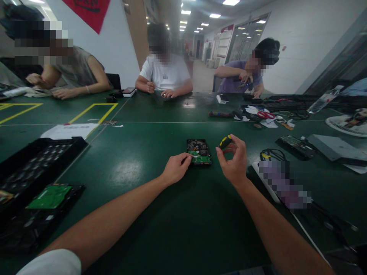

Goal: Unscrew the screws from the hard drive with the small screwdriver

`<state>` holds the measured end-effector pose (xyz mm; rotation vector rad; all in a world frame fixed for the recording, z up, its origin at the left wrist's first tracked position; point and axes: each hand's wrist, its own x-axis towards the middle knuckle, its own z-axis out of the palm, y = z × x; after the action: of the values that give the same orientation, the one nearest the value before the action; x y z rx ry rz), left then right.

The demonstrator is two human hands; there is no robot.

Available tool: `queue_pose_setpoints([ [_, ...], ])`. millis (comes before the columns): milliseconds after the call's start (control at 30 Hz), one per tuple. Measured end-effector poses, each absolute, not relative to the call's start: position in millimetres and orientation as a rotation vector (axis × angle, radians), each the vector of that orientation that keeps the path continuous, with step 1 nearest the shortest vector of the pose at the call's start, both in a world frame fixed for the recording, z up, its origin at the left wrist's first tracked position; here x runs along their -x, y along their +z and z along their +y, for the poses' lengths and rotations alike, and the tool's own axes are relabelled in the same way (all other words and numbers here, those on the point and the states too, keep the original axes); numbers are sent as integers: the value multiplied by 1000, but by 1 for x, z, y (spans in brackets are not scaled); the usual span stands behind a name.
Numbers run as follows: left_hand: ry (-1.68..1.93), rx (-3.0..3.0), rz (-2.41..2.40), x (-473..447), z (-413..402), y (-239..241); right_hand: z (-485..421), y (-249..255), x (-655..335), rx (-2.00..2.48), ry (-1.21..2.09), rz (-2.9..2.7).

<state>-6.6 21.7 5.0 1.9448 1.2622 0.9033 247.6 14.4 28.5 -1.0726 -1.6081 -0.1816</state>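
A hard drive [198, 151] with a green circuit board lies flat on the green table [160, 214] in front of me. My left hand [175, 168] rests at its left edge, fingers curled, fingertips pinching the drive's near-left corner. My right hand [235, 162] hovers just right of the drive, fingers closed round a screwdriver [225, 142] with a black and yellow handle, held upright. Its tip is hidden behind my fingers.
Black trays [34, 168] holding a green board [49, 196] stand at the left. Cables [272, 154], another board [295, 145] and a grey case [335, 148] lie at the right. Three people sit along the far side with tools and red scissors [265, 114].
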Motion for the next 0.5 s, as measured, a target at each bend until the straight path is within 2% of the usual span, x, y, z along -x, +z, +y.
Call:
queue_pose_setpoints([
  [133,907,-1941,1262,7,21,6,13,30,-246,1048,-128,-1636],
  [367,896,-1958,1258,7,21,6,18,27,-245,982,282,-1629],
  [500,897,-1971,1259,7,22,6,17,27,-246,995,274,-1620],
])
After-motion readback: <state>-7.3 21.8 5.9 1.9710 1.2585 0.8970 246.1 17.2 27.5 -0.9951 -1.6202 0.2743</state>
